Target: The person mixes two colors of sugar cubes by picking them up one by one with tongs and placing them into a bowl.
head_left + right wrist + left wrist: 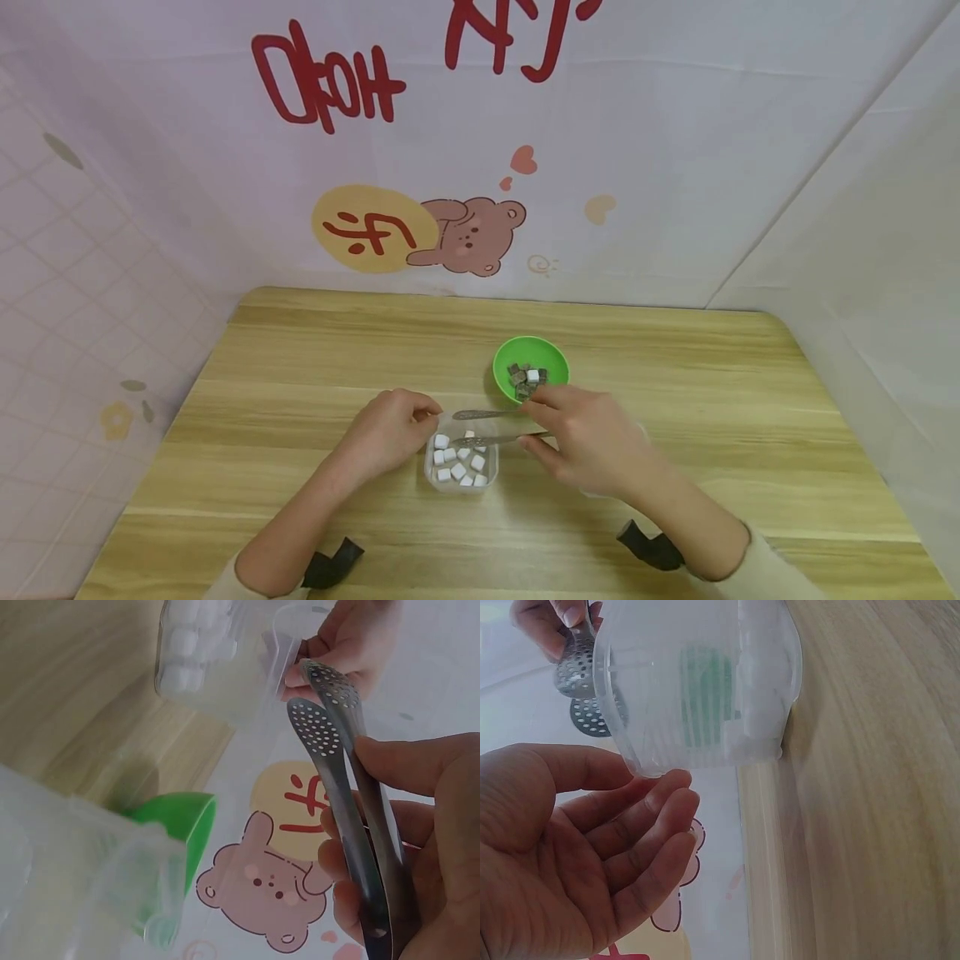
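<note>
R grip (581, 433) clasping tongs (345, 806), seemingly above clear tub (652, 690) w/ white cubes (458, 471); L grip (390, 427) pinching tub corner.

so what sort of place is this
Probably a small screened-off workspace: a wood-grain table with pale printed sheeting behind and at both sides, decorated with a cartoon bear.
</note>
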Available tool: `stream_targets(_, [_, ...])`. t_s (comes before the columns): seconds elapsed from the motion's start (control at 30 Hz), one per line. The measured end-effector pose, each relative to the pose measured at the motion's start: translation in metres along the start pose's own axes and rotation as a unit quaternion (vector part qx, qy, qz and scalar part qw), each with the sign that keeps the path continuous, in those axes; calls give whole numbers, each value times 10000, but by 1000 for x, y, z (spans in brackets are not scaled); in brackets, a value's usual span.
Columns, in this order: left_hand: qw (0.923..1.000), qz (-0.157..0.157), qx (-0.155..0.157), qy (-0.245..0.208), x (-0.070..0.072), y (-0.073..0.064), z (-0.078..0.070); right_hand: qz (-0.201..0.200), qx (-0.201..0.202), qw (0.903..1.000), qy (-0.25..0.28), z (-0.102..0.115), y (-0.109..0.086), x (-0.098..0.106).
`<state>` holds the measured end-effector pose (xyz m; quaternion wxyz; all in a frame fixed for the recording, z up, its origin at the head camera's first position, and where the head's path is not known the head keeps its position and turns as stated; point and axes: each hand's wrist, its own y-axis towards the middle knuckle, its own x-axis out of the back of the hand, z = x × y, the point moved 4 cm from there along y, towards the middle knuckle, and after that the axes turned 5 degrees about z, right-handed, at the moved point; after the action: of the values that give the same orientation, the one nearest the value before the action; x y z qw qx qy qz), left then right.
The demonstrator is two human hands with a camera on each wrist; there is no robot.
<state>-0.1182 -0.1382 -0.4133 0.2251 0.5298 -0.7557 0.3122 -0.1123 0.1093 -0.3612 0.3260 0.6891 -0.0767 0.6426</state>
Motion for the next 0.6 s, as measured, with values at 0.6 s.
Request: stream_targets(0.6, [10000,55,18,-52,1,1,-1,511,207,9961,-687,29,18,-34])
